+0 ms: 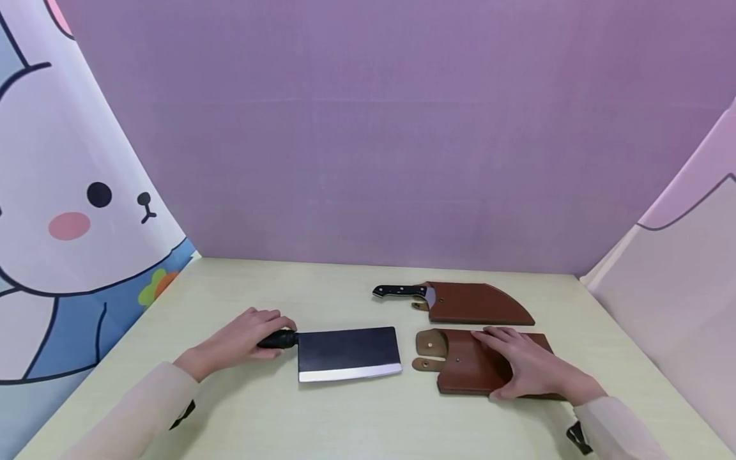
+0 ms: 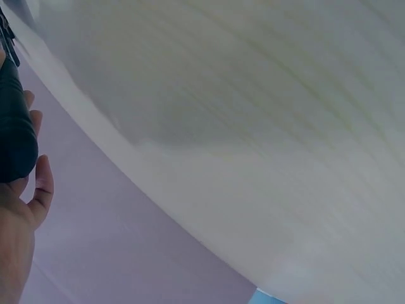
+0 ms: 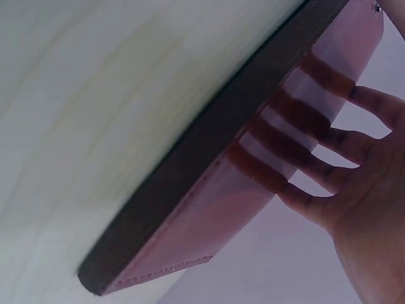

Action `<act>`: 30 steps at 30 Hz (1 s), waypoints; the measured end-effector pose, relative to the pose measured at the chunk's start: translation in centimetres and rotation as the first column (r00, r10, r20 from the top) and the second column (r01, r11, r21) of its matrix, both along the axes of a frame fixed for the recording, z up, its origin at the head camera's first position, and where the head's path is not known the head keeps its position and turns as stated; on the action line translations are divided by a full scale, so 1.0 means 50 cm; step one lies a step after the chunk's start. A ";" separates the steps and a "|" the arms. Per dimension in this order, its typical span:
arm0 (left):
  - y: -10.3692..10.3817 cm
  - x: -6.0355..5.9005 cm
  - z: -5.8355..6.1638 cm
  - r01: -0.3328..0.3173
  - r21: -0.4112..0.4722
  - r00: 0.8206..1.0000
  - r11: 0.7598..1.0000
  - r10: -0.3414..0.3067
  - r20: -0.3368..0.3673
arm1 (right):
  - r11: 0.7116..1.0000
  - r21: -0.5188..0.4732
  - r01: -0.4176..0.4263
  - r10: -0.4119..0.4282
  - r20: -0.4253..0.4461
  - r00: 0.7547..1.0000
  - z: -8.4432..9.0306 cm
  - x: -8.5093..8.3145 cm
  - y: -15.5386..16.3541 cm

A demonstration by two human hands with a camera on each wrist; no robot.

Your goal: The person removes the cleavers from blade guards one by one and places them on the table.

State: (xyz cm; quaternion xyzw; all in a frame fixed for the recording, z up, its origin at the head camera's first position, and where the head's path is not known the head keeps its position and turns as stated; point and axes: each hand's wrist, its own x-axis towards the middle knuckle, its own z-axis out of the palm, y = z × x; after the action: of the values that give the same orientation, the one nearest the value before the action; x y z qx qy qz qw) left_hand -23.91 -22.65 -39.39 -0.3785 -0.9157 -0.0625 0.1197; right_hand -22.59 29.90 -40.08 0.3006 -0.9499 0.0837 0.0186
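A cleaver (image 1: 348, 352) with a broad dark blade lies left of centre in the head view, its bright edge toward me. My left hand (image 1: 251, 337) grips its black handle (image 2: 16, 123), fingers over the far side. On the right lies a brown leather knife sheath (image 1: 468, 365), its open end with two snap straps toward the cleaver. My right hand (image 1: 529, 364) arches over this sheath, thumb at the near edge and fingers at the far edge. In the right wrist view, the fingers reflect in the glossy leather (image 3: 209, 209).
Behind the sheath, a second knife with a black riveted handle (image 1: 399, 291) sits in another brown sheath (image 1: 477, 303). The pale table (image 1: 276, 421) ends at a purple backdrop (image 1: 368, 160). Cartoon-printed cloth (image 1: 69, 268) hangs at the left, and more printed cloth stands at the right.
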 end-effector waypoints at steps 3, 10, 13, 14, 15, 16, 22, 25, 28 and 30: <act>-0.007 0.001 -0.001 0.002 0.002 1.000 1.000 -0.002 0.001 | 1.000 0.001 0.002 -0.002 0.005 1.000 -0.001 -0.001 0.000; -0.020 0.004 -0.005 0.000 0.005 1.000 1.000 0.000 0.025 | 1.000 -0.002 -0.004 0.004 0.008 1.000 -0.003 -0.003 0.000; -0.023 0.004 -0.005 0.002 0.009 0.999 1.000 -0.003 0.033 | 1.000 0.000 -0.002 0.002 0.018 1.000 -0.003 -0.004 0.000; -0.024 0.004 -0.005 0.004 0.010 0.999 1.000 -0.004 0.035 | 1.000 0.002 0.000 0.000 0.023 1.000 -0.003 -0.005 0.000; -0.025 0.003 -0.006 0.005 0.009 0.999 1.000 -0.005 0.035 | 1.000 0.002 0.001 -0.001 0.029 1.000 -0.003 -0.005 -0.001; -0.026 0.003 -0.006 0.006 0.007 0.999 1.000 -0.006 0.036 | 1.000 0.003 0.002 -0.003 0.036 0.999 -0.003 -0.005 -0.001; -0.028 -0.003 -0.011 0.004 -0.013 0.998 1.000 -0.003 0.060 | 1.000 -0.003 0.002 -0.001 0.069 0.998 -0.002 -0.007 0.001; -0.026 -0.008 -0.013 0.003 -0.012 0.998 1.000 -0.002 0.068 | 1.000 -0.008 0.006 -0.005 0.081 0.997 -0.002 -0.007 0.000; -0.025 -0.012 -0.013 0.003 -0.009 0.997 1.000 -0.002 0.073 | 1.000 -0.014 0.000 0.001 0.090 0.996 0.000 -0.008 0.000; -0.024 -0.014 -0.014 0.002 -0.007 0.997 1.000 -0.002 0.076 | 1.000 -0.018 -0.004 0.006 0.096 0.995 0.003 -0.008 -0.001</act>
State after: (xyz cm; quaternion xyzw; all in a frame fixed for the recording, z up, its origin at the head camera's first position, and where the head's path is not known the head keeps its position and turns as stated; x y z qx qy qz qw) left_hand -24.64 -23.86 -40.07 -0.3770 -0.9195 -0.0738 0.0834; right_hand -22.98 29.85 -39.96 0.2982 -0.9482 0.1065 -0.0247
